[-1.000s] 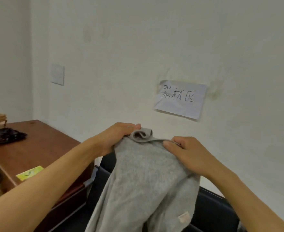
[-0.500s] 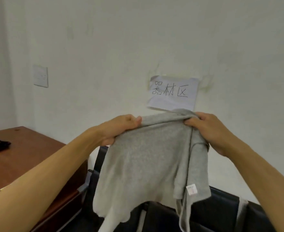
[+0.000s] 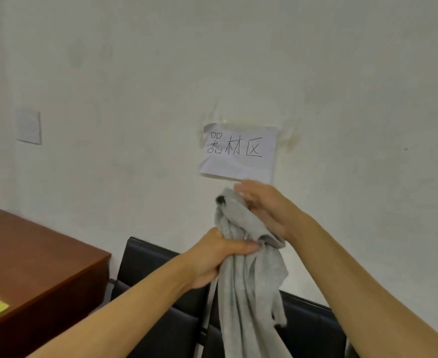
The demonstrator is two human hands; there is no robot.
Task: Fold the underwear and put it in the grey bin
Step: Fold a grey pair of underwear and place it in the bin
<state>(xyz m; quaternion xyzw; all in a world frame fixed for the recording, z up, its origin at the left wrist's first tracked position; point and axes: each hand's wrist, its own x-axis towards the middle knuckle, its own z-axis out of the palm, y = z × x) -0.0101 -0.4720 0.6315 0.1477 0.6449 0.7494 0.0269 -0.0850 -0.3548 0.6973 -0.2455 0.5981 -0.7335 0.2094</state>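
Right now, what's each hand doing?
Left hand: fist gripped round the bunched grey garment.
Right hand: fingers mostly straight, holding the garment's top against the palm.

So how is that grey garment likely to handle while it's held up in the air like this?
Probably floppy: the grey garment hangs in loose vertical folds below the left hand. Likely light, since it bunches easily where the right hand meets its top. It seems soft knit rather than slippery.

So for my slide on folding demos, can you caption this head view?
Left hand grips the bunched grey garment mid-air while the right hand holds its top, before a handwritten wall sign.
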